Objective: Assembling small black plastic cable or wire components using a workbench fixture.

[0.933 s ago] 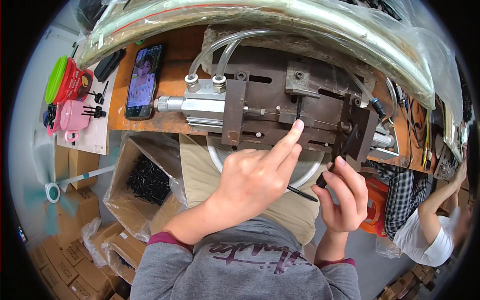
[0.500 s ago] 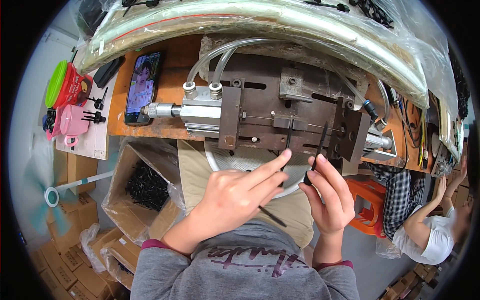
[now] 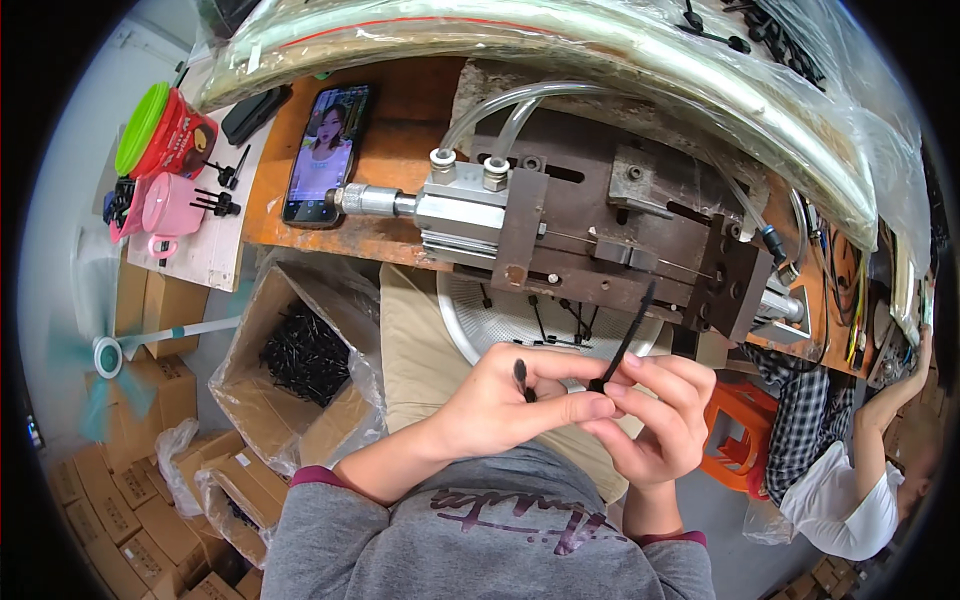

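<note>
My right hand (image 3: 655, 415) is closed, pinching the thick lower end of a thin black rod (image 3: 634, 325) that points up toward the metal fixture (image 3: 580, 215). My left hand (image 3: 500, 405) is closed too, its thumb and fingers meeting my right fingertips at that lower end. A second black piece (image 3: 520, 372) sticks up from my left hand, mostly hidden by the fingers. Beyond both hands, the small grey block (image 3: 625, 255) on the fixture has a thin metal pin on either side. Below the fixture, a white perforated basket (image 3: 455, 325) holds several black parts.
An air cylinder (image 3: 460, 225) with clear hoses sits at the fixture's left. A lit phone (image 3: 325, 160) lies on the wooden bench. Left are a pink cup (image 3: 170, 208) and a carton of black parts (image 3: 305, 350). A person (image 3: 845, 495) sits at right near an orange stool (image 3: 735, 435).
My left hand has moved from the fixture's front edge back to my right hand. The black rod at the block is gone from there. The whole view has shifted slightly.
</note>
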Tool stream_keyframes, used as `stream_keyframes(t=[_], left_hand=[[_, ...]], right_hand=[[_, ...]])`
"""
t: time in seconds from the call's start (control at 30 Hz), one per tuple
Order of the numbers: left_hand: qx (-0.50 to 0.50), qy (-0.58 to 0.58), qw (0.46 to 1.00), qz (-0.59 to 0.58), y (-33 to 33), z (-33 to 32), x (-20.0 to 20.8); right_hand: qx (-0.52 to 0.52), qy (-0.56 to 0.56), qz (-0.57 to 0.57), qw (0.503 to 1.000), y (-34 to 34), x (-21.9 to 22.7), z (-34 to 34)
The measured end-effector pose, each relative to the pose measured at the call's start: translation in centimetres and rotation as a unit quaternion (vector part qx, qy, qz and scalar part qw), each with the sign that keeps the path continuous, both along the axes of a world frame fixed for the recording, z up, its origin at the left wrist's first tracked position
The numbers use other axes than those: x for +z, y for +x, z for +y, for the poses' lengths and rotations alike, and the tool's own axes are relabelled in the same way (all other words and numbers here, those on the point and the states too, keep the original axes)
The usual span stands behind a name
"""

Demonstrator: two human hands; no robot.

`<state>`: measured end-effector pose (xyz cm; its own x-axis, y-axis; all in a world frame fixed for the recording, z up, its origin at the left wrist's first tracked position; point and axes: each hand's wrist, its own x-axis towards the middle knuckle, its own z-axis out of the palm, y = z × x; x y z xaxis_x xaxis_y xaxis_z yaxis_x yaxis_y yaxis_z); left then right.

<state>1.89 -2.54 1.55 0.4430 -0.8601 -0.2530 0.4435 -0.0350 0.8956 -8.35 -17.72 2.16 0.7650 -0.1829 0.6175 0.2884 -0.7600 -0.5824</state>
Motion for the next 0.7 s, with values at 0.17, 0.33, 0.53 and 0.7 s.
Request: stream_keyframes(t=[0.17, 0.33, 0.53, 0.7], left_hand=[[0.075, -0.02, 0.956, -0.281, 0.0, -0.2, 1.1], [0.114, 0.002, 0.971, -0.211, -0.7, 0.2, 1.1], [0.131, -0.065, 0.944, -0.294, -1.0, -0.1, 1.5], [0.115, -0.079, 0.946, -0.294, -0.7, 0.3, 0.8]], right_hand=[[-0.041, 0.396, -0.019, 0.917, -0.9, -0.3, 0.2], [0.141, 0.385, -0.39, 0.824, -0.9, 5.4, 3.0], [0.268, 0.47, -0.319, 0.779, -1.2, 8.7, 4.9], [0.223, 0.383, -0.435, 0.784, -0.3, 7.4, 4.7]])
